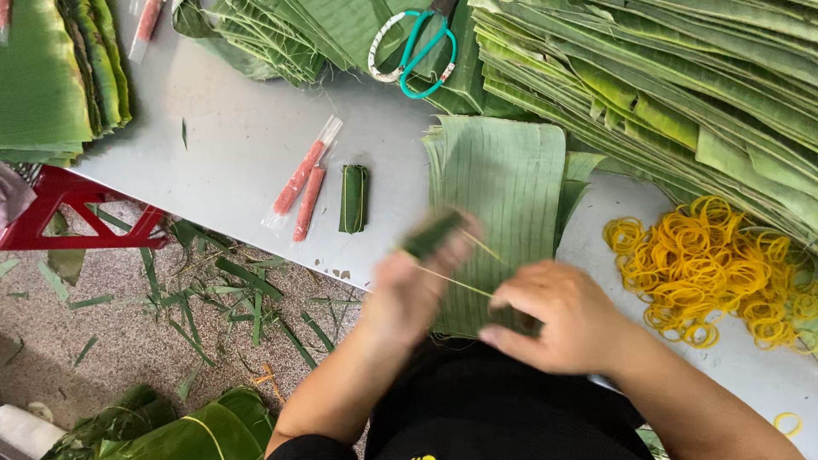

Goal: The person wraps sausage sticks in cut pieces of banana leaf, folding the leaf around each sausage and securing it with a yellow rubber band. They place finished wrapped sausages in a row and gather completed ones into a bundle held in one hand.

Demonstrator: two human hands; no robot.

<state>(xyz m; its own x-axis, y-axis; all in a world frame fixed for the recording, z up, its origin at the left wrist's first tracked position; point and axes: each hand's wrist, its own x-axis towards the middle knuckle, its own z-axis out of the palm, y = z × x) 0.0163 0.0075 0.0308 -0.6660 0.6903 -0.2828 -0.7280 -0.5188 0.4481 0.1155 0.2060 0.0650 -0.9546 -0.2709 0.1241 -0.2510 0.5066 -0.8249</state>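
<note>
Over the leaf stack (pixel 503 183), the left hand (pixel 417 285) apparently clamps a leaf-wrapped roll (pixel 433 233), the right hand (pixel 558 317) pinching a yellow band (pixel 452 279), loose rubber bands (pixel 711 268) nearby.

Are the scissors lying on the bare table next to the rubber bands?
No, the teal-handled scissors rest on the leaf stacks at the far edge, well apart from the yellow rubber bands.

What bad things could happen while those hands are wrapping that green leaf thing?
The yellow band stretched between the left hand and right hand might snap or slip off the leaf roll. The roll is blurred and held over the table edge, so it might drop to the littered floor. The scissors rest on leaves and could slide when leaves are pulled.
</note>
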